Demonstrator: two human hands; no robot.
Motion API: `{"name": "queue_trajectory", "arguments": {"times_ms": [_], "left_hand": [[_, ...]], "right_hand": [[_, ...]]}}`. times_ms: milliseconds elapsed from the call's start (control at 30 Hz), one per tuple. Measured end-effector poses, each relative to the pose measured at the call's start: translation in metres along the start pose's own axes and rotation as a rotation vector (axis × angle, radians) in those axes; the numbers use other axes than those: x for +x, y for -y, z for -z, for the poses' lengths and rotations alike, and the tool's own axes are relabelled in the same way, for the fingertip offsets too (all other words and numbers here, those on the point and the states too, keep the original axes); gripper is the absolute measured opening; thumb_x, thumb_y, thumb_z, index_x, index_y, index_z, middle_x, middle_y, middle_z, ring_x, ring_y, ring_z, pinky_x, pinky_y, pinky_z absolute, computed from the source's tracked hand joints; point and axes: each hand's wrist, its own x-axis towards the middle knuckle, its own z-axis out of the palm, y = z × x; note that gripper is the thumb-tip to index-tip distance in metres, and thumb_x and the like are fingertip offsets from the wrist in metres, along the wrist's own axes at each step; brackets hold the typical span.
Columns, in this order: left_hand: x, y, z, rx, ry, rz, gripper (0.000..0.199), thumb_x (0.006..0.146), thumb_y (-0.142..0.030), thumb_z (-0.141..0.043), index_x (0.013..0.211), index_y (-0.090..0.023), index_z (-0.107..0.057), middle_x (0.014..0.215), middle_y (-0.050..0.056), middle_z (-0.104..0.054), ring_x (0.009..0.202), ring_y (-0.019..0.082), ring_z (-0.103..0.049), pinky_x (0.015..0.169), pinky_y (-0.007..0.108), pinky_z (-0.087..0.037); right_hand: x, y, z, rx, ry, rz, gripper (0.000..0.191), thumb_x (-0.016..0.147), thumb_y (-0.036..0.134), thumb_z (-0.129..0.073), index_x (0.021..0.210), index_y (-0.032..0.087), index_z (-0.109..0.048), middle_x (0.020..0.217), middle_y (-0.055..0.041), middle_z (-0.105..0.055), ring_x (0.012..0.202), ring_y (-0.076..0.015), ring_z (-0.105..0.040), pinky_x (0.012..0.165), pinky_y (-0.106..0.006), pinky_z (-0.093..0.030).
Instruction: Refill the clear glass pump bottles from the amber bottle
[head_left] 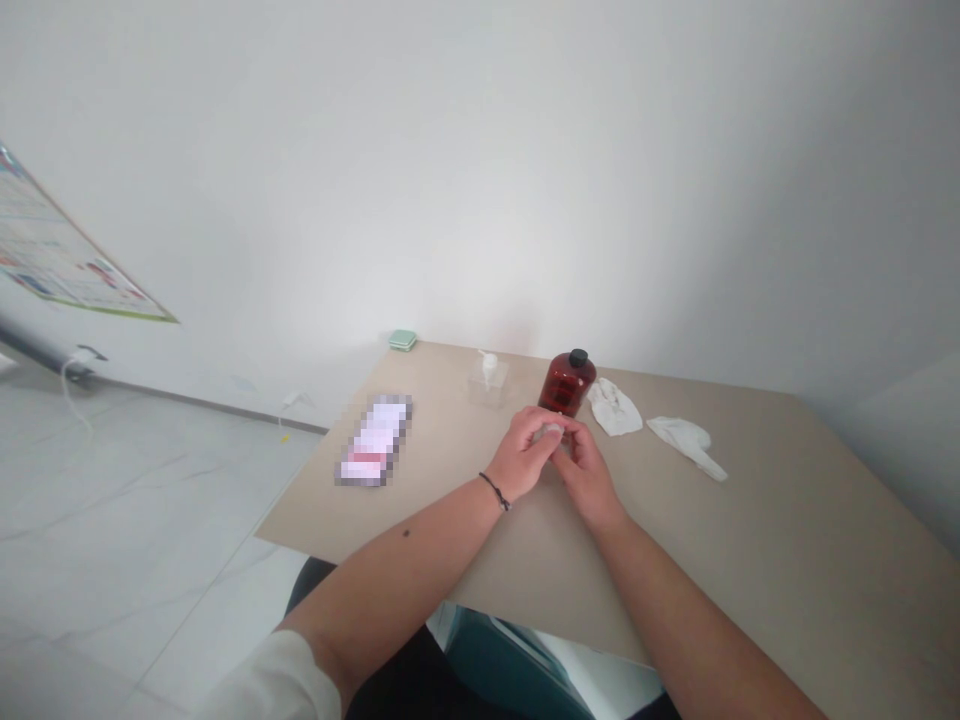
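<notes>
A white sleeve (281,675) sits closest, its bare forearm reaching over the table's near edge. Above the middle of the table (697,560), a small pale object (554,428) lies between the fingertips of the left hand (526,452) and right hand (590,477), both grips narrow and closed on it. Fingers cover most of it; which way it points, and its long axis, cannot be told. Just beyond the fingers, toward the far edge, a dark red bottle (568,385) stands upright, black cap up. Two crumpled white pieces (615,408) (686,440) lie to its right, and a clear pump bottle (489,380) stands to its left near the far edge. A blurred phone (375,440) rests near the left edge, a green case (403,340) at the far left corner. Room for moving extends between phone and left wrist, and from the right forearm to the right edge.
</notes>
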Motion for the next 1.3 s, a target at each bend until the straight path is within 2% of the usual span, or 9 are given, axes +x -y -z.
{"name": "queue_trajectory", "arguments": {"times_ms": [133, 400, 633, 867, 1067, 1300], "left_hand": [[0.0003, -0.0009, 0.0002, -0.006, 0.007, -0.003, 0.019, 0.095, -0.028, -0.051, 0.101, -0.021, -0.068, 0.105, 0.006, -0.066, 0.104, 0.021, -0.059, 0.102, 0.039, -0.044], [-0.0002, -0.0017, 0.0002, -0.004, 0.004, -0.011, 0.020, 0.095, -0.030, -0.051, 0.101, -0.021, -0.068, 0.105, 0.006, -0.065, 0.104, 0.020, -0.059, 0.102, 0.038, -0.044], [-0.0010, 0.0017, -0.0001, 0.003, 0.003, 0.010, 0.019, 0.095, -0.030, -0.052, 0.102, -0.021, -0.068, 0.107, 0.007, -0.063, 0.107, 0.021, -0.058, 0.102, 0.040, -0.045], [-0.0007, -0.0007, 0.0005, 0.022, 0.005, -0.002, 0.019, 0.095, -0.030, -0.052, 0.101, -0.021, -0.068, 0.106, 0.007, -0.063, 0.107, 0.021, -0.058, 0.102, 0.039, -0.044], [-0.0009, 0.0008, -0.0003, -0.004, -0.005, 0.006, 0.019, 0.094, -0.029, -0.052, 0.102, -0.021, -0.067, 0.107, 0.007, -0.062, 0.107, 0.021, -0.059, 0.101, 0.039, -0.045], [-0.0004, 0.0012, 0.0001, -0.002, 0.002, -0.005, 0.020, 0.094, -0.030, -0.052, 0.102, -0.021, -0.068, 0.106, 0.007, -0.063, 0.106, 0.021, -0.059, 0.101, 0.038, -0.045]], "right_hand": [[-0.0002, -0.0005, -0.0014, 0.002, -0.029, -0.014, 0.034, 0.083, 0.043, -0.068, 0.110, 0.026, -0.055, 0.121, -0.0072, -0.059, 0.116, -0.0250, -0.056, 0.107, -0.049, -0.039], [-0.0001, -0.0011, 0.0017, -0.005, 0.011, -0.007, 0.033, 0.086, 0.044, -0.064, 0.114, 0.027, -0.057, 0.126, -0.0071, -0.059, 0.121, -0.0260, -0.053, 0.109, -0.050, -0.037], [0.0001, -0.0049, -0.0024, -0.016, -0.056, 0.014, 0.038, 0.082, 0.049, -0.068, 0.110, 0.027, -0.055, 0.123, -0.0072, -0.059, 0.117, -0.0254, -0.055, 0.108, -0.050, -0.039], [0.0005, -0.0062, 0.0029, -0.041, -0.011, 0.065, 0.032, 0.087, 0.046, -0.063, 0.113, 0.028, -0.059, 0.129, -0.0076, -0.056, 0.125, -0.0264, -0.050, 0.112, -0.051, -0.035], [0.0000, -0.0071, -0.0006, -0.008, -0.040, 0.036, 0.036, 0.084, 0.044, -0.067, 0.113, 0.027, -0.055, 0.123, -0.0068, -0.058, 0.117, -0.0243, -0.055, 0.108, -0.049, -0.039], [0.0001, -0.0034, 0.0024, -0.051, 0.003, 0.072, 0.031, 0.088, 0.045, -0.062, 0.113, 0.027, -0.058, 0.128, -0.0078, -0.056, 0.125, -0.0257, -0.050, 0.112, -0.050, -0.035]]}}
